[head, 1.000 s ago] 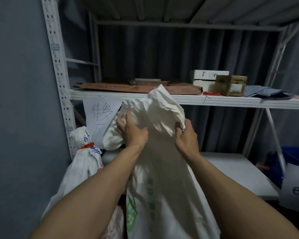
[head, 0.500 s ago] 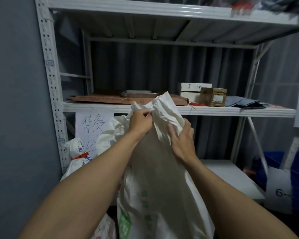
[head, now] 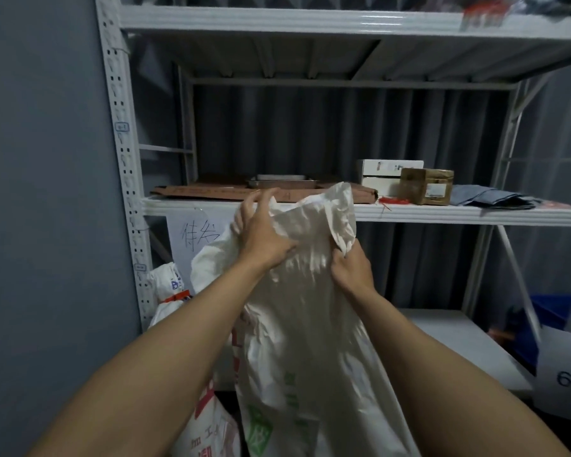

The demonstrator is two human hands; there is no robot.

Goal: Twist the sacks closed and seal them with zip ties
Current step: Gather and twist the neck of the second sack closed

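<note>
There is a single view, from a wide-angle camera worn on the person's head. It faces forward and slightly down, square onto a white metal shelving rack set against a grey wall on the left. Both forearms enter from the bottom corners and converge near the middle, so the left hand and right hand sit close to the lens, with the white sack filling the lower centre. The middle shelf runs across the picture just above the hands; the underside of the upper shelf shows near the top edge. Straight lines bow toward the margins, and the far right edge is blurred.
</note>
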